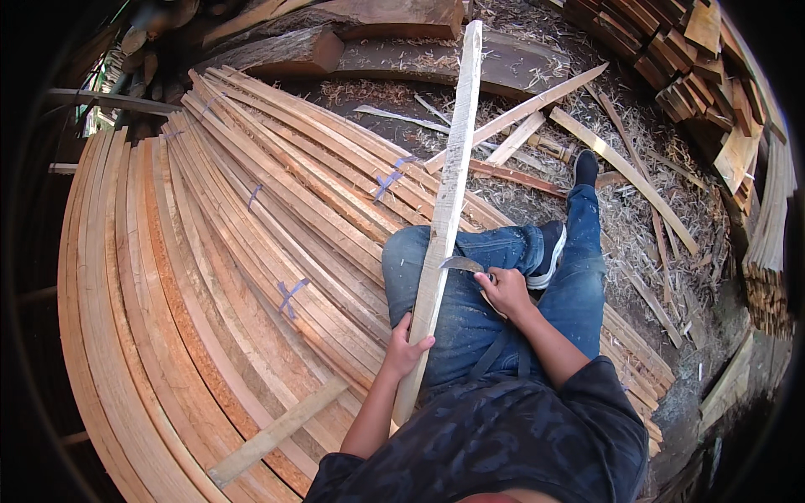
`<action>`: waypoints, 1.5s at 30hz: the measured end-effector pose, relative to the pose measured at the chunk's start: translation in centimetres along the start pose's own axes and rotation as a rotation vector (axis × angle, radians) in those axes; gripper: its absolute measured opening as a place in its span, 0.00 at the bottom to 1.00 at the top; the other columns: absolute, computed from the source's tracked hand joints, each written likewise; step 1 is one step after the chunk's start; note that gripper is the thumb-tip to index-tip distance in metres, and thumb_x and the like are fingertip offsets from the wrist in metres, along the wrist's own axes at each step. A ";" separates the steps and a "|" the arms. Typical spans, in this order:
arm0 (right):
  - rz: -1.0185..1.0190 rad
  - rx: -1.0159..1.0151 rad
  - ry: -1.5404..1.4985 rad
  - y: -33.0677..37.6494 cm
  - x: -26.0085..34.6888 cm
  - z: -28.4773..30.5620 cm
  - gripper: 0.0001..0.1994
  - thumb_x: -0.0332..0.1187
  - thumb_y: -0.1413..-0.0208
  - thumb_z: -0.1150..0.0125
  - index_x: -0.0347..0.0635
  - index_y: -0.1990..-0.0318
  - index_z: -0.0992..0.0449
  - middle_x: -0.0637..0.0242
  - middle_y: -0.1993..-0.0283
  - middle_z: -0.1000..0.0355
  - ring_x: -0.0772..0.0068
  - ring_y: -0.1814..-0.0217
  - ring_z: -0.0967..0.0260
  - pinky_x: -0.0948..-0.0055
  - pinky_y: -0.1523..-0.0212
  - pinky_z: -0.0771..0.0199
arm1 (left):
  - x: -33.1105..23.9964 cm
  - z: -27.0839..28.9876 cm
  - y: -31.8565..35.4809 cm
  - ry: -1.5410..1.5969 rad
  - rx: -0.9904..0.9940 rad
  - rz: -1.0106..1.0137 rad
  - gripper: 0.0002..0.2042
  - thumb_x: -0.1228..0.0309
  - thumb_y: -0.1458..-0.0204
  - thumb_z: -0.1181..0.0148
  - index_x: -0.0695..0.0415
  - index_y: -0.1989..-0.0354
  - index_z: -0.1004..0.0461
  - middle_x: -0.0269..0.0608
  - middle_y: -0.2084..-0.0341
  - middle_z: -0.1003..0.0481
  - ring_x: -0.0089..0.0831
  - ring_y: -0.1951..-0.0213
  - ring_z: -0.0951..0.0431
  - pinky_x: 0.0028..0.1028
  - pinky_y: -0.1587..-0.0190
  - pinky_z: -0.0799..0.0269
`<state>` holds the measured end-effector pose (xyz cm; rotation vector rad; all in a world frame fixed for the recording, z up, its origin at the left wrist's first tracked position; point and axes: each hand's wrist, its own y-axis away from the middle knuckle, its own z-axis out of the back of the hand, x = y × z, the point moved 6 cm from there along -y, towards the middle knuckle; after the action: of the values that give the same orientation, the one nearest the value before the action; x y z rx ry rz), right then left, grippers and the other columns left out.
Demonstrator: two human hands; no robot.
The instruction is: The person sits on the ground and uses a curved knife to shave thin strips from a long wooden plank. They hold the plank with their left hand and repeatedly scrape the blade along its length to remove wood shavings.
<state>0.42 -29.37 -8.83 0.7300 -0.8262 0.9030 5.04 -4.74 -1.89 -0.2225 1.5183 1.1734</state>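
A long, pale wooden strip (455, 151) slants across my lap, its far end raised toward the top of the view. My left hand (406, 347) is closed around its near part, the thumb lying over the face. In my right hand (506, 292) is a knife with a short curved blade (459, 264); the fingers wrap its handle and hide most of it. The blade's tip meets the right edge of the strip, above my thigh. Whether it bites into the wood I cannot tell.
Bundles of long sawn strips (293, 210), bound with purple ties (291, 295), lie under and left of me. Loose offcuts (625, 176) and shavings (545, 201) cover the ground at right. Thick beams (394, 59) lie at the back; stacked wood (696, 67) stands far right.
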 end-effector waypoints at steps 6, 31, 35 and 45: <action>0.169 -0.082 0.553 -5.7 5.8 7.0 0.33 0.64 0.46 0.46 0.39 0.82 0.23 0.55 0.86 0.29 0.53 0.81 0.27 0.58 0.77 0.27 | 1.5 -0.1 0.5 -0.162 -0.028 -0.051 0.32 0.59 0.58 0.29 0.65 0.48 0.33 0.43 0.59 0.25 0.29 0.58 0.25 0.27 0.54 0.30; 0.492 0.051 0.718 -6.9 7.0 6.7 0.36 0.69 0.46 0.52 0.42 0.86 0.27 0.58 0.88 0.31 0.56 0.85 0.29 0.59 0.81 0.28 | 0.7 0.3 4.1 -0.472 -0.238 -0.135 0.29 0.54 0.64 0.25 0.63 0.62 0.33 0.56 0.73 0.23 0.48 0.68 0.20 0.39 0.66 0.26; 0.154 -0.284 0.673 -10.7 1.4 12.6 0.35 0.68 0.47 0.50 0.42 0.85 0.27 0.58 0.87 0.31 0.54 0.84 0.29 0.60 0.80 0.28 | 0.0 -0.2 3.4 -0.473 -0.205 -0.079 0.31 0.53 0.65 0.24 0.64 0.61 0.32 0.57 0.73 0.24 0.49 0.68 0.20 0.39 0.66 0.26; 0.171 -0.270 0.737 -11.9 2.2 14.3 0.33 0.67 0.49 0.46 0.41 0.79 0.21 0.58 0.84 0.29 0.56 0.80 0.26 0.60 0.78 0.28 | -0.4 -0.4 3.7 -0.499 -0.324 -0.128 0.30 0.53 0.64 0.25 0.62 0.62 0.32 0.56 0.75 0.24 0.52 0.68 0.20 0.41 0.66 0.26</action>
<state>7.43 -45.44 -2.28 0.0609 -0.3368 1.0870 2.42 -3.44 0.38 -0.2195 0.8657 1.2551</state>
